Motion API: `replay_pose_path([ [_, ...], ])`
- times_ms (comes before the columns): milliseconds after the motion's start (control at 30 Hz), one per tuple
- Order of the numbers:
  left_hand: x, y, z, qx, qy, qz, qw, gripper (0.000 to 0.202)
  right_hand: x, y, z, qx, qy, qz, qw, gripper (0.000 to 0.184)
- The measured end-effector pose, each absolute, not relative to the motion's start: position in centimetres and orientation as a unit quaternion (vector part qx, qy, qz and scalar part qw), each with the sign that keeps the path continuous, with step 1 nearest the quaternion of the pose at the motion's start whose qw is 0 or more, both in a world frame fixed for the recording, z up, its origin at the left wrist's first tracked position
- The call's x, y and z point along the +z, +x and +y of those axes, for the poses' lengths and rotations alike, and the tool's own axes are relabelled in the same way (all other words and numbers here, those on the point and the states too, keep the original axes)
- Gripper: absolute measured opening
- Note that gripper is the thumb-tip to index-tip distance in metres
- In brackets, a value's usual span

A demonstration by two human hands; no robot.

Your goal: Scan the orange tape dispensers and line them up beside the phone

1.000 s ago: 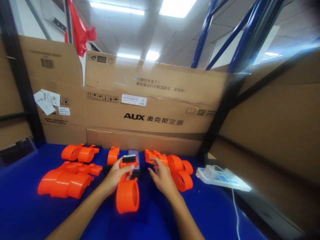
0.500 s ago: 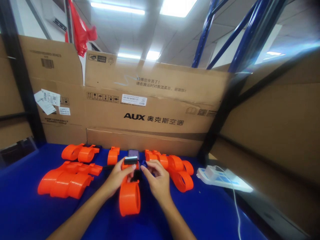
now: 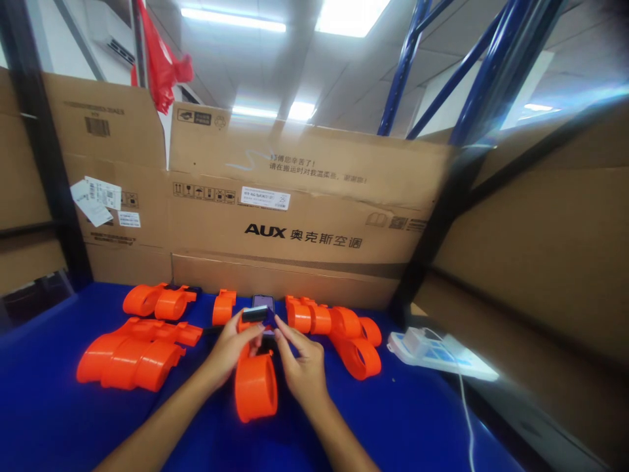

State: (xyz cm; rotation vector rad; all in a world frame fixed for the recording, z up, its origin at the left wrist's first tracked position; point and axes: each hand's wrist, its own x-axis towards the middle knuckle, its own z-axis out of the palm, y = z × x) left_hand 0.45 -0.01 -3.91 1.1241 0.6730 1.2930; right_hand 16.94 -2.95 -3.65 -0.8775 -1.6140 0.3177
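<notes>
Over the blue tabletop, my left hand [image 3: 234, 346] is closed on an orange plastic ring holder [image 3: 255, 388], its wide ring hanging toward me. At the top of this part sits a black bar-shaped piece [image 3: 254, 314] with a pale upper face. My right hand [image 3: 303, 362] pinches a small dark blue piece [image 3: 269, 318] against the right end of the black piece. The fingers hide exactly how the two meet. Just beyond my hands lies a phone [image 3: 263, 301] with a lit screen.
Orange ring parts lie in groups at left [image 3: 130, 357], back left [image 3: 174, 303] and right [image 3: 356, 337]. A white power strip [image 3: 457, 360] with a plugged-in charger and cable is farther right. A cardboard wall [image 3: 304, 216] and dark posts [image 3: 430, 229] bound the table.
My right hand has moved slightly left, bringing the small blue piece up to the end of the black piece. The left hand keeps its hold on the orange part.
</notes>
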Motion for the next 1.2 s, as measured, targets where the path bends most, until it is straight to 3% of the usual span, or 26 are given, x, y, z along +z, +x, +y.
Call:
replay_pose_path([
  [267,-3.8,0.5,-0.2,0.554,0.495,0.288,0.604,0.027,-3.8,16.8,-3.3,0.11,-0.398,-0.72,0.558,0.042],
  [767,-3.5,0.6,-0.3,0.546,0.477,0.246,0.643,0.036,-2.9,17.4,-3.5,0.087,-0.348,-0.769,0.529,0.042],
  [867,-2.8,0.4,-1.0,0.519,0.484,0.239,0.663,0.06,-2.3,17.8,-3.4,0.162,-0.353,-0.724,0.57,0.037],
  [1000,-2.8,-0.1,-1.8,0.425,0.5,0.212,0.724,0.096,-1.8,18.2,-3.1,0.338,-0.348,-0.653,0.581,0.044],
  [1200,-3.6,-0.3,-2.3,0.375,0.512,0.171,0.753,0.109,-1.9,18.1,-3.1,0.549,-0.274,-0.608,0.505,0.044],
])
